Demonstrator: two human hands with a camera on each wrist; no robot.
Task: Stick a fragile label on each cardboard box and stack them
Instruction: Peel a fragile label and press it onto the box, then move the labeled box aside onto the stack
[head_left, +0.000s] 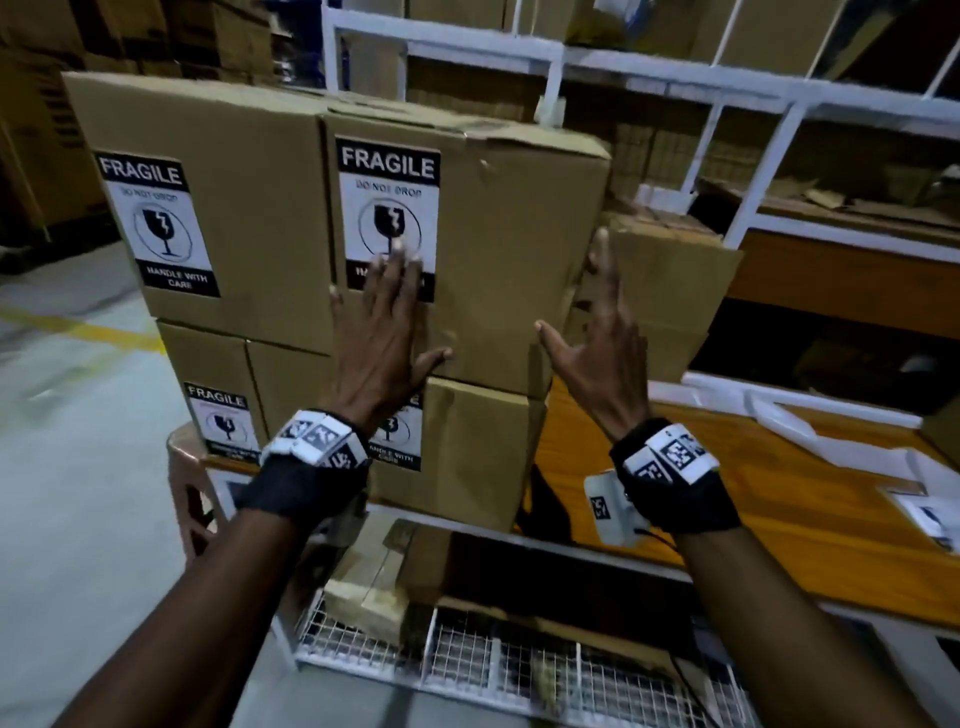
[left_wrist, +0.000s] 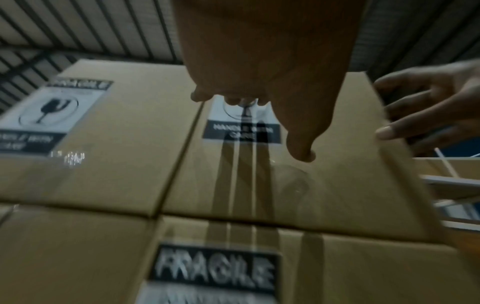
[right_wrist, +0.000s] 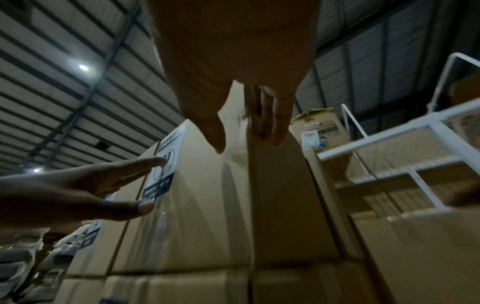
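Observation:
Several brown cardboard boxes stand stacked two high. The upper right box (head_left: 498, 244) carries a black-and-white fragile label (head_left: 387, 197) on its front. My left hand (head_left: 387, 317) lies flat on that front, straight fingers pressing the label's lower half (left_wrist: 241, 125). My right hand (head_left: 597, 322) is open at the box's right corner, fingers (right_wrist: 275, 123) straight along its right side, thumb spread in front of the front face. The upper left box (head_left: 223, 208) and both lower boxes (head_left: 467, 447) also bear fragile labels (head_left: 158, 223).
The stack rests on a low shelf with a wire-mesh rack (head_left: 467, 660) below. White metal shelving (head_left: 727, 93) with more cartons stands behind and to the right. An orange tabletop (head_left: 727, 493) with white label sheets (head_left: 914, 499) lies at right. Bare grey floor (head_left: 78, 467) is at left.

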